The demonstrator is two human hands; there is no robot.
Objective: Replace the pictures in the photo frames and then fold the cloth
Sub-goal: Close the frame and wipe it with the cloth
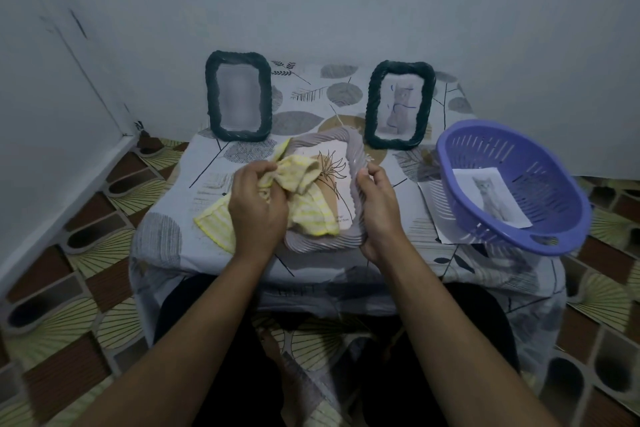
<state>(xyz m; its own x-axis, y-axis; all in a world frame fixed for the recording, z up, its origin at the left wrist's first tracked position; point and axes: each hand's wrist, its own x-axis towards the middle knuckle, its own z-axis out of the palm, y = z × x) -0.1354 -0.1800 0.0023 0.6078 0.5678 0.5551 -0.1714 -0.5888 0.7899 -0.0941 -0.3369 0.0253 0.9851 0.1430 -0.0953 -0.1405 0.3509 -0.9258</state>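
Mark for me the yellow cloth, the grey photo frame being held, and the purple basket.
yellow cloth [298, 173]: head view, bunched upper fold.
grey photo frame [318, 243]: head view, bottom rim.
purple basket [540, 166]: head view, slotted inner wall.

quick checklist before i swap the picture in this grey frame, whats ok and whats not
1. Frame steadied: right hand grips the right edge of the grey frame. ok
2. Cloth off the front: yellow cloth, bunched in the left hand, lies over it. not ok
3. Old print out: plant print sits in the frame. not ok
4. New picture ready: cat picture lies in the purple basket. ok
5. Back clips freed: the frame's back is hidden. cannot tell
6. Other frames safe: left dark frame and right dark frame stand upright behind. ok
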